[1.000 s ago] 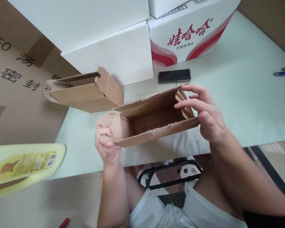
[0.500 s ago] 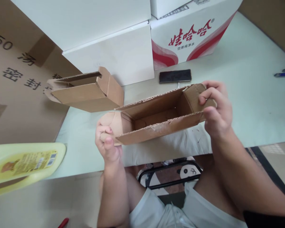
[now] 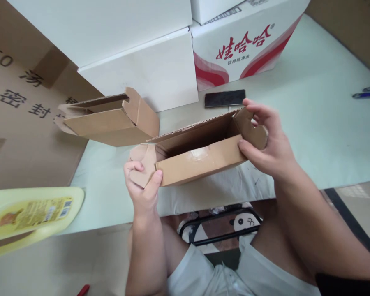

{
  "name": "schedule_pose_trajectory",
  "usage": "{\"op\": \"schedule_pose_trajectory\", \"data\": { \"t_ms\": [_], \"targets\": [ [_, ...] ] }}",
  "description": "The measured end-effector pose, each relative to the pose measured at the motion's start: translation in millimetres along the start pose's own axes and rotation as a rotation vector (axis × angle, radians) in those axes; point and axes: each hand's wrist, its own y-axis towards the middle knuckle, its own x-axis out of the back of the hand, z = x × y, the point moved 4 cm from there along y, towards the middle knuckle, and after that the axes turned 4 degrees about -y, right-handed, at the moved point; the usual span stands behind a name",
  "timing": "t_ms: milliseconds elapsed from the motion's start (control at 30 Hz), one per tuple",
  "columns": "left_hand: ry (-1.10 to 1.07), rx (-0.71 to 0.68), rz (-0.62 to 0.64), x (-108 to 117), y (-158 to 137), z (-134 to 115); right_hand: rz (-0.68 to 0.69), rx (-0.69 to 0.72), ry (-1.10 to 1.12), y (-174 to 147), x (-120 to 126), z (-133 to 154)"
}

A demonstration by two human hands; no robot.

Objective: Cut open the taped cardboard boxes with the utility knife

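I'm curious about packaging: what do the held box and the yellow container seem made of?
The held box: seemingly corrugated cardboard, matte brown; its far cut edge looks fluted. The yellow container: probably smooth moulded plastic, judging by its rounded shape and even colour.

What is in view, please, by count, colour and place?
Held box: 1, brown, centre
Second box: 1, brown, left centre
Table: 1, pale green, beneath
Phone: 1, black, behind held box
Printed carton: 1, white-red, behind phone
White boxes: apparently 3, white, back
Large cartons: apparently 2, brown, either side
Blue objects: count unclear, blue, right edge
Bottle: 1, yellow, lower left
Red object: 1, red, bottom
Panda print: 1, white, below table
Shorts: 1, pale, bottom centre
Left hand: 1, bare, box's left
Right hand: 1, bare, box's right
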Motion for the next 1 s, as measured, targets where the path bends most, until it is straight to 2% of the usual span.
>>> {"op": "schedule_pose_trajectory", "data": {
  "t_ms": [167, 267, 433, 600, 767, 900, 1000],
  "targets": [
    [-0.046, 0.027, 0.007, -4.0, -0.3, 0.0, 0.066, 0.061, 0.007, -0.5, -1.6, 1.6],
    [-0.073, -0.051, -0.013, -7.9, 1.4, -6.0, 0.083, 0.097, 0.026, 0.6, -2.5, 1.7],
    [-0.104, -0.111, 0.059, -13.7, 4.8, -8.4, 0.101, 0.198, 0.073, 2.0, -1.6, 6.8],
    [-0.091, -0.123, 0.088, -10.9, 1.5, -2.6, 0.144, 0.137, 0.028, 2.5, 0.1, 9.9],
    [-0.043, -0.119, 0.17, -11.1, -3.9, 1.6, 0.146, 0.093, 0.102, 1.4, 2.0, 5.5],
    [-0.022, -0.108, 0.126, -9.3, -5.7, 3.0, 0.128, 0.069, 0.172, 1.2, 3.4, 3.5],
    [0.022, -0.105, 0.091, -8.8, -6.3, 4.5, 0.107, 0.113, 0.183, 3.2, 4.8, 9.6]
  ]
}}
